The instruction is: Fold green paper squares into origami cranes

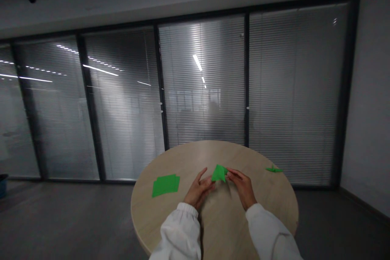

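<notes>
A folded piece of green paper is held up over the middle of the table, its shape roughly a triangle with a pointed lower corner. My right hand pinches its right edge between thumb and fingers. On the other side, my left hand has its thumb raised and apart from the fingers, which are close to the paper's left edge and slightly blurred. Whether those fingertips touch the paper is hard to see.
Flat green paper sheets overlap on the left of the round wooden table. A small folded green paper piece lies near the right rim. Behind stand glass partitions with blinds. A blue bin is at the far left.
</notes>
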`<state>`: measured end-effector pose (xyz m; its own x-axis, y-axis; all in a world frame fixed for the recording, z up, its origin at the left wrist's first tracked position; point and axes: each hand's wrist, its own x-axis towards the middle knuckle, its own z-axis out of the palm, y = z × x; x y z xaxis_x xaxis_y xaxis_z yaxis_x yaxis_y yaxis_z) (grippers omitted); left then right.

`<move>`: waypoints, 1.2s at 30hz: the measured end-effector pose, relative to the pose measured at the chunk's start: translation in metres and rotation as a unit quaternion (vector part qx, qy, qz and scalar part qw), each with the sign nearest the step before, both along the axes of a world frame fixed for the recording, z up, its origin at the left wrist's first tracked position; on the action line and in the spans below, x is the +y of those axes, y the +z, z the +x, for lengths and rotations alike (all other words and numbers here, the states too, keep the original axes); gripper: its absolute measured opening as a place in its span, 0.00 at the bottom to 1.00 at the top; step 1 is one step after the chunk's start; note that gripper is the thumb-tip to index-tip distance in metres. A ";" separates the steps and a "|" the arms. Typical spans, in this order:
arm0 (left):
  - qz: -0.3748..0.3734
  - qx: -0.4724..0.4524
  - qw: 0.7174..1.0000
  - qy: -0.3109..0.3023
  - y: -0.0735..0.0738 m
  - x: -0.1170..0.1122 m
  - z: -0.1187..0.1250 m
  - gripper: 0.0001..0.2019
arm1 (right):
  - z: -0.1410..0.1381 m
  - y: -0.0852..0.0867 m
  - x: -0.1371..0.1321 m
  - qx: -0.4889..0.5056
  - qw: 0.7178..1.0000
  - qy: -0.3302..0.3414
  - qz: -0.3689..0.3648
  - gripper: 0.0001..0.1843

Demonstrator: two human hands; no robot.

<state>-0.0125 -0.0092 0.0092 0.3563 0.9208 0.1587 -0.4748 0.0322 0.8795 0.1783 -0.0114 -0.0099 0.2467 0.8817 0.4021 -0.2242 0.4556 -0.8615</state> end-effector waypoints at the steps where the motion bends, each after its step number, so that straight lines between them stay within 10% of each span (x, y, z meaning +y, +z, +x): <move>1: 0.020 0.013 1.000 0.001 -0.001 0.000 0.000 0.41 | 0.001 -0.001 0.001 0.010 1.000 0.000 0.000 0.24; 29: 0.144 0.131 0.952 0.237 0.004 0.010 0.002 0.17 | 0.000 -0.006 0.005 -0.053 0.999 0.005 -0.007 0.22; 36: 0.182 0.146 0.950 0.207 0.003 0.011 0.002 0.19 | 0.000 -0.003 0.002 -0.056 0.998 0.010 -0.006 0.21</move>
<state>-0.0104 0.0018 0.0119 0.0535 0.8944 0.4441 -0.1149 -0.4362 0.8925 0.1782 -0.0089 -0.0132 0.1837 0.8910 0.4153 -0.1355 0.4414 -0.8870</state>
